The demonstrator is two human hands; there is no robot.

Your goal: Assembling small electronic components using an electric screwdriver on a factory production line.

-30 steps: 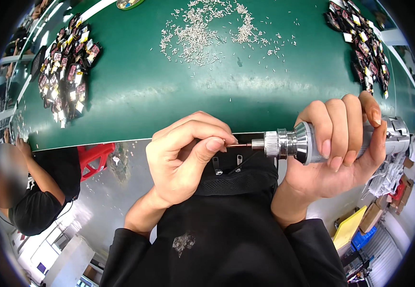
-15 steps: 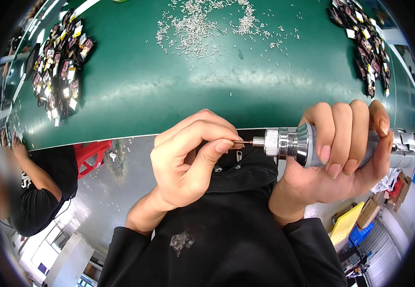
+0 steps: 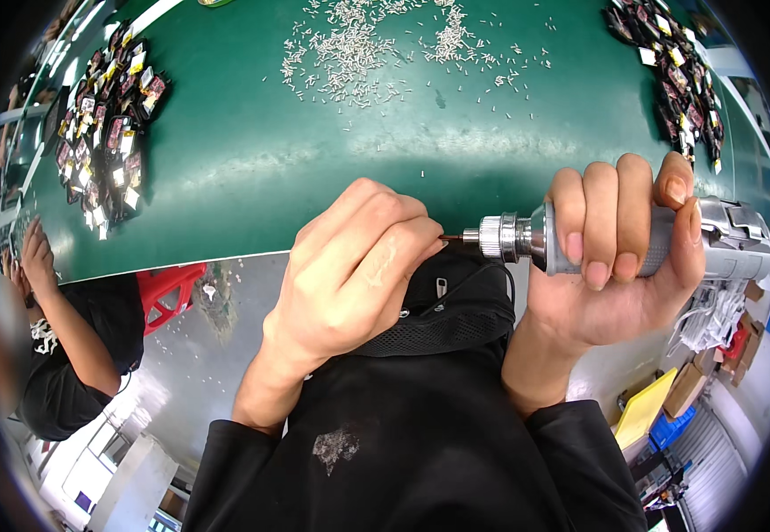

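Note:
A grey electric screwdriver (image 3: 740, 248) lies level across my right hand (image 3: 620, 257), whose fingers wrap round its grip. Its silver chuck (image 3: 496, 238) points left and holds a thin copper-coloured bit (image 3: 456, 238). The fingertips of my left hand (image 3: 345, 275) are pinched together at the bit's tip; they hide its end, and whether a screw is there too cannot be made out. Both hands are at the near edge of the green table (image 3: 252, 204), in front of my body.
Many small silver screws (image 3: 349, 58) are scattered at the far middle of the table. Heaps of small black parts with labels lie at the left (image 3: 106, 142) and right (image 3: 682, 84). A co-worker (image 3: 83, 346) sits at the left by a red stool (image 3: 168, 297).
The screwdriver and my right hand have moved up and slightly left. My left hand has rolled over, so its back shows now and the thumb is hidden. The co-worker's hand has risen.

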